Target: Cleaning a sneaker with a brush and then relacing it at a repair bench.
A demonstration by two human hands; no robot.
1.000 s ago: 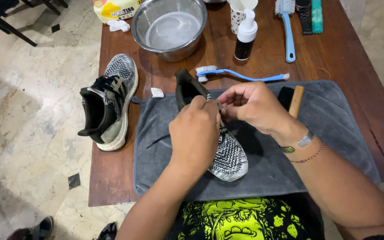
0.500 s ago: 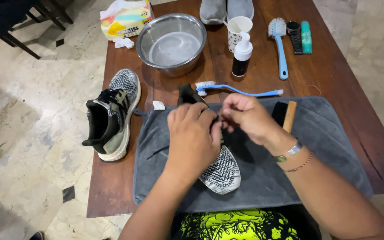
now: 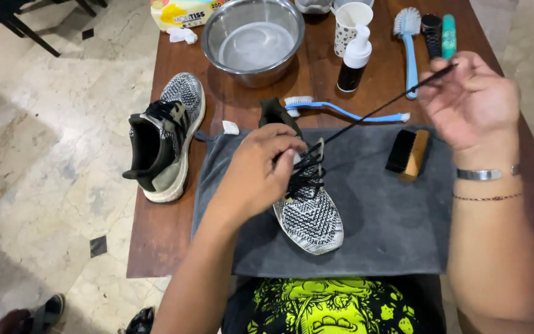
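- The left hand (image 3: 256,170) lies palm down on the shoe (image 3: 307,204), back of the hand to the camera, fingers curled over the shoe's laced part.
- Its fingertips press just beside the lace (image 3: 372,114) where it leaves the shoe.
- The left forearm runs from the lower edge up to the shoe, bare, wrist straight.
- The right hand (image 3: 471,102) is raised up and right of the shoe, well apart from it, palm turned toward the camera.
- Its thumb and fingers pinch the lace end, drawn taut.
- The right wrist wears a metal bracelet and a thin thread band; the forearm drops to the lower right corner.
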